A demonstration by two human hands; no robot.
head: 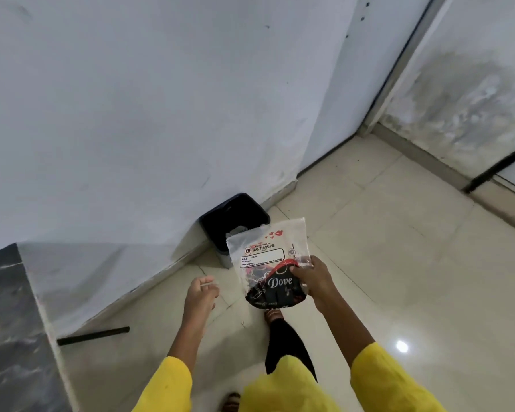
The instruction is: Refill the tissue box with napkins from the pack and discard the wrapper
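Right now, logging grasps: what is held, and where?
Right hand pinches the tissue wrapper at its right edge; left hand holds nothing clearly visible.

One view only: camera on my head, wide-angle, facing forward and steeply down. Near field: my two forearms in yellow sleeves. Beyond them: tiled floor, the white wall and its room corner. Straight lines bow toward the frame edges.

The bin is set on the floor against the wall. The wrapper is held just before it, with the table at far left.
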